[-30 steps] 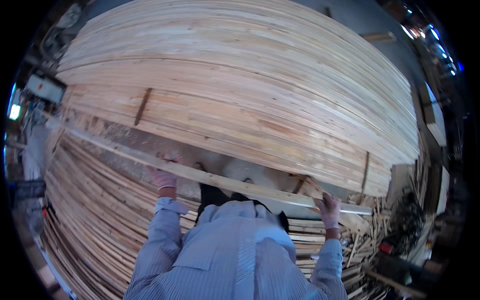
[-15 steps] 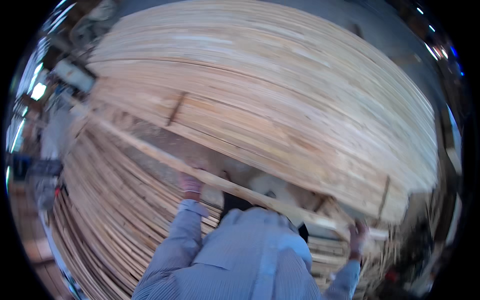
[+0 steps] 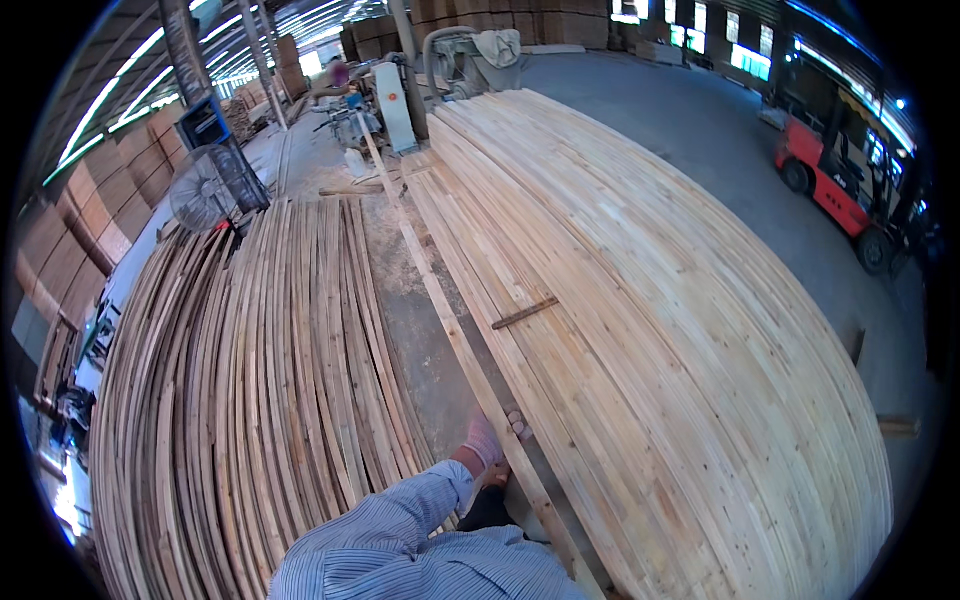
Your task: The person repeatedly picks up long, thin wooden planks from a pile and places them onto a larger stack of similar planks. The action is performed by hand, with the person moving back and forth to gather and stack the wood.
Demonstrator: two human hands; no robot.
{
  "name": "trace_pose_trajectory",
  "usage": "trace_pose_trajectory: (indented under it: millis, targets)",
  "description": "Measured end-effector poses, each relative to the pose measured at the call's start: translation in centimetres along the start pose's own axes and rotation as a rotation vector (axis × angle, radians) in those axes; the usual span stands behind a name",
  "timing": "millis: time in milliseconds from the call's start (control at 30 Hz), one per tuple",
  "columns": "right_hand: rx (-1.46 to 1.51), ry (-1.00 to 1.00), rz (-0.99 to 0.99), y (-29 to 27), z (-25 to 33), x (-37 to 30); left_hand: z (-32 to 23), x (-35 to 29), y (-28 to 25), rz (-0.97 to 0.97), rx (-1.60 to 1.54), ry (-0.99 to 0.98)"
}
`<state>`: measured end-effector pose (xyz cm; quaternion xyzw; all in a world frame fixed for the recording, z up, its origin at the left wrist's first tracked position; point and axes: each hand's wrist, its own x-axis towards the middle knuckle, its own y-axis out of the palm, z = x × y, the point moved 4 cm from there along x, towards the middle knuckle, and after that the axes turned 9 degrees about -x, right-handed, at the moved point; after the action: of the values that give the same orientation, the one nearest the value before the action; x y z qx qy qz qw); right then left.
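A long, narrow wooden board (image 3: 455, 335) runs away from me, from the lower edge of the picture toward a machine at the far end. My left hand (image 3: 484, 440), in a pinkish glove, grips this board from its left side. Its fingertips show at the board's right edge. The near end of the board passes out of the picture at the bottom. My right hand is out of sight. Close by on the right lies a wide stack of pale boards (image 3: 640, 350), with a short wooden stick (image 3: 525, 312) across its top.
Many rougher wooden strips (image 3: 270, 370) lie on the left. At the far end stand a pale machine cabinet (image 3: 393, 105) and, near it, a person (image 3: 338, 72). A large fan (image 3: 205, 188) is at the left. A red forklift (image 3: 825, 180) stands at the far right.
My view has swung to the left and up, so the board now points away from me. My left hand still holds it, while my right hand has gone out of view.
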<state>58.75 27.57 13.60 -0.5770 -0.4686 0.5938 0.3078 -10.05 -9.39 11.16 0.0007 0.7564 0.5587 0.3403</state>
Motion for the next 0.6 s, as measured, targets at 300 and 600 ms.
trace_pose_trajectory:
  millis: [300,600]
  targets:
    - [-0.118,0.180,-0.005,-8.5,0.6,-2.1,-6.1,3.5,1.3,0.192,0.070,-0.027]
    - [-0.131,0.088,-0.057,-7.1,4.5,3.8,-4.4,6.6,4.7,-0.020,0.126,0.001]
